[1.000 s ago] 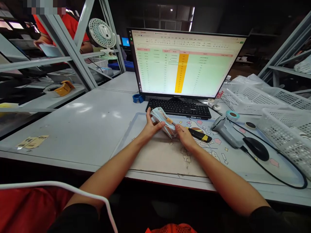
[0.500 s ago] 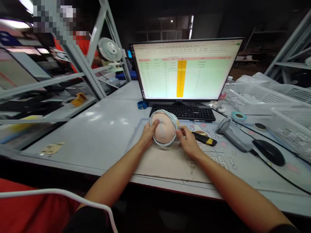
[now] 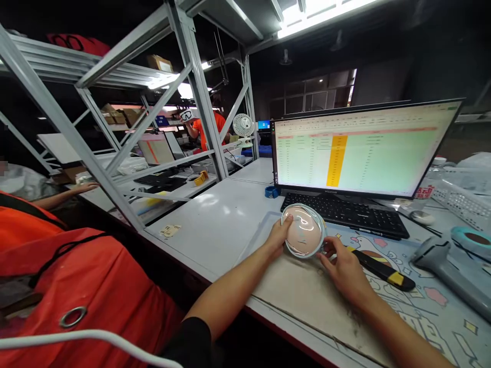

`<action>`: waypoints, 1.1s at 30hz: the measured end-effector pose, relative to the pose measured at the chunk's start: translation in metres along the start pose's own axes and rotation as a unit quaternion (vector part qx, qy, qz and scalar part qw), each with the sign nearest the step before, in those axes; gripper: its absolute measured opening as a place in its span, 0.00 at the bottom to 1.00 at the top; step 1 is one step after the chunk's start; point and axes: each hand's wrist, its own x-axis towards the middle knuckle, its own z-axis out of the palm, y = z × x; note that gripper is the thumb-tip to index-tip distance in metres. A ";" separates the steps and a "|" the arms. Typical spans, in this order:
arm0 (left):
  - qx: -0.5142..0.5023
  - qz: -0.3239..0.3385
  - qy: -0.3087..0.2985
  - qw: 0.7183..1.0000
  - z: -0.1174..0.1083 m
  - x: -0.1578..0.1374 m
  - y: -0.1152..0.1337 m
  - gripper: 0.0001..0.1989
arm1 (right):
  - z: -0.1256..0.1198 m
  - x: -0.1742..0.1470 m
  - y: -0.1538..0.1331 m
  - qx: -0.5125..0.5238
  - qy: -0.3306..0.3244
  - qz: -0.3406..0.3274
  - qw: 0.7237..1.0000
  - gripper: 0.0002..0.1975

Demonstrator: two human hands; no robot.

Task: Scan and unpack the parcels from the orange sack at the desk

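A round, pale pink case (image 3: 302, 231) with a light blue rim faces me above the brown board, and glare lies on its shiny, clear-looking front. My left hand (image 3: 282, 234) grips its left side, thumb on the front and fingers hidden behind. At the lower right edge, my right hand (image 3: 339, 258) pinches the rim between thumb and fingers; exactly what the fingertips touch there is hard to see. Just right of that hand lies a black and yellow utility knife (image 3: 383, 268) on the printed desk mat (image 3: 425, 301).
Behind the case are a black keyboard (image 3: 345, 214) and a monitor (image 3: 356, 153) showing a spreadsheet. A grey barcode scanner (image 3: 448, 266) and a teal tape roll (image 3: 473, 239) sit at right. A person in an orange-red apron (image 3: 95, 286) is close on my left, beside the metal rack (image 3: 199, 87).
My view has swung left and up, bringing the person at left into sight. Both hands keep hold of the round case, whose front now shows stronger glare.
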 end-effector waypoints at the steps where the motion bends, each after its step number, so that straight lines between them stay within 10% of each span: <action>1: 0.001 -0.003 -0.006 1.000 0.000 0.000 0.000 0.36 | 0.000 0.000 0.001 -0.004 -0.001 0.000 1.000 0.15; 21: -0.010 -0.073 -0.020 0.997 -0.004 0.002 0.001 0.26 | -0.002 -0.002 0.005 -0.060 0.038 -0.075 0.995 0.09; 33: 0.015 -0.073 -0.096 0.993 -0.004 -0.003 0.008 0.37 | -0.021 0.006 -0.020 -0.010 0.052 -0.109 0.993 0.11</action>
